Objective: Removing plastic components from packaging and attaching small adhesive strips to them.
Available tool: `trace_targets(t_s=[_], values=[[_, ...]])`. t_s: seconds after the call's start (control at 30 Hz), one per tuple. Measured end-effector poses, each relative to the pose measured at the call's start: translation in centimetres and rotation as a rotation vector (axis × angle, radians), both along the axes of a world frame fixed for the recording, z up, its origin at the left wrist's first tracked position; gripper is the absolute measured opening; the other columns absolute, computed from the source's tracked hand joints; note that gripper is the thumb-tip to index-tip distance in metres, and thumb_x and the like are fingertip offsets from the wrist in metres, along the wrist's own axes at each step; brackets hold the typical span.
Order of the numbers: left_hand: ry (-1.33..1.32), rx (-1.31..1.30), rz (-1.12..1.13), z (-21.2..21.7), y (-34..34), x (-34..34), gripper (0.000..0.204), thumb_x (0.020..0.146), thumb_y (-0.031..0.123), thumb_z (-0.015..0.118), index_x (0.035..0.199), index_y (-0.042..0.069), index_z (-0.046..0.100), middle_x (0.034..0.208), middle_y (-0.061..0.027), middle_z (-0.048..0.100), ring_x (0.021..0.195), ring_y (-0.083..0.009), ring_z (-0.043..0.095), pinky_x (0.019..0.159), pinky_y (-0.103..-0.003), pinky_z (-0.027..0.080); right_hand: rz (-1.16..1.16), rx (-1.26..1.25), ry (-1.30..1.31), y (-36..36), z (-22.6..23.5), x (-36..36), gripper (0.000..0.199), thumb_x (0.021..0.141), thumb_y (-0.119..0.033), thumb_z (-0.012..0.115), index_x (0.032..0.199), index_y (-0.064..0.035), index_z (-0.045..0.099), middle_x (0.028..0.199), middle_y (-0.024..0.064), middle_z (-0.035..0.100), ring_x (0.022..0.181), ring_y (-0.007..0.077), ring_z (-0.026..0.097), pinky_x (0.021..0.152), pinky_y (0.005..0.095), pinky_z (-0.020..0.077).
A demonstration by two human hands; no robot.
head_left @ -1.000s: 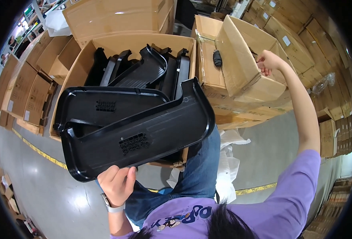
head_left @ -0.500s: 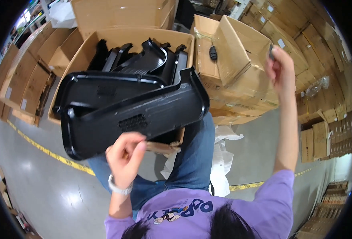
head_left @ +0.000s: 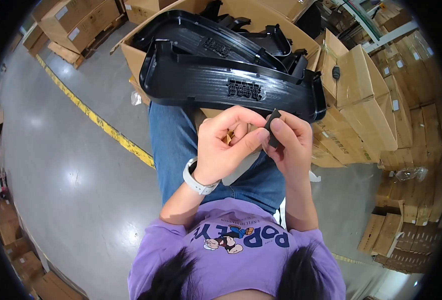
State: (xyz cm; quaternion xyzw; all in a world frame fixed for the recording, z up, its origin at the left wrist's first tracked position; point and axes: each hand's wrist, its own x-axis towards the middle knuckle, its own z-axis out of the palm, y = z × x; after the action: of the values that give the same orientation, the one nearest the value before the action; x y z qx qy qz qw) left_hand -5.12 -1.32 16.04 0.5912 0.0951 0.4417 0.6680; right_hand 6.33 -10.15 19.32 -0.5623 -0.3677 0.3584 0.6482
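In the head view, the person's right hand [head_left: 292, 142] is pinching a small dark strip [head_left: 272, 138] above the lap. The left hand [head_left: 216, 150] is curling, its thumb and forefinger meeting at the strip's left edge; whether they are gripping it, I cannot tell. Just beyond both hands, 2 long black panels [head_left: 201, 80] are overlapping across an open carton [head_left: 134, 62]. A white-strapped watch [head_left: 197, 185] is circling the left wrist.

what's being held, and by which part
A small dark strip, pinched across its middle by the right hand; the left hand touches its left edge.
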Motion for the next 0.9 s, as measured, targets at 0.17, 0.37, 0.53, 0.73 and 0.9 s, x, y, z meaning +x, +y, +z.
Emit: trace_targets(t_s=[0.17,0.37,0.53,0.73,0.9], values=[[-0.046,0.046,0.028,-0.9,1.3,-0.7,0.013,0.074,-0.001,0.07,0.086,0.002,0.066,0.051,0.0041,0.047,0.049,-0.0001,0.044,0.045,-0.018,0.03,0.202,0.035,0.368,1.1,-1.1,-1.1,0.026,0.092,-0.02,0.051,0.077,0.0012,0.054,0.052,0.0014,0.044,0.038,0.0046,0.035,0.036,0.0196,0.0281],[-0.066,0.123,0.076,-2.6,2.3,0.8,0.015,0.071,-0.004,0.069,0.085,-0.001,0.065,0.056,-0.0004,0.052,0.051,-0.0017,0.048,0.045,-0.016,0.033,0.289,0.021,0.619,1.9,-2.6,0.0,0.026,0.092,-0.021,0.049,0.08,0.0012,0.052,0.05,0.002,0.041,0.036,0.0068,0.033,0.036,0.0219,0.0308],[0.026,0.058,0.024,-2.7,2.6,1.2,0.009,0.076,-0.004,0.065,0.084,-0.001,0.063,0.053,0.0033,0.046,0.05,-0.0015,0.047,0.045,-0.016,0.034,0.241,0.045,0.667,2.5,-3.9,0.6,0.027,0.093,-0.022,0.05,0.078,0.0003,0.052,0.05,0.0017,0.042,0.036,0.006,0.032,0.037,0.0217,0.033],[-0.02,-0.128,-0.087,-3.5,2.4,2.3,0.003,0.081,-0.003,0.055,0.08,0.0,0.054,0.057,0.0064,0.041,0.053,0.0001,0.043,0.047,-0.015,0.034,0.165,-0.027,0.441,2.6,-4.7,1.3,0.025,0.092,-0.02,0.051,0.078,0.0012,0.054,0.055,0.0025,0.047,0.039,0.0072,0.04,0.038,0.0205,0.0346],[-0.029,-0.275,-0.086,-4.4,2.5,2.4,0.006,0.082,-0.003,0.051,0.079,0.003,0.05,0.066,0.0047,0.045,0.059,-0.0002,0.041,0.052,-0.016,0.034,0.03,0.016,0.45,2.9,-4.8,1.9,0.019,0.09,-0.013,0.049,0.082,0.0027,0.056,0.07,0.0084,0.056,0.048,0.0104,0.053,0.039,0.0201,0.0366]])
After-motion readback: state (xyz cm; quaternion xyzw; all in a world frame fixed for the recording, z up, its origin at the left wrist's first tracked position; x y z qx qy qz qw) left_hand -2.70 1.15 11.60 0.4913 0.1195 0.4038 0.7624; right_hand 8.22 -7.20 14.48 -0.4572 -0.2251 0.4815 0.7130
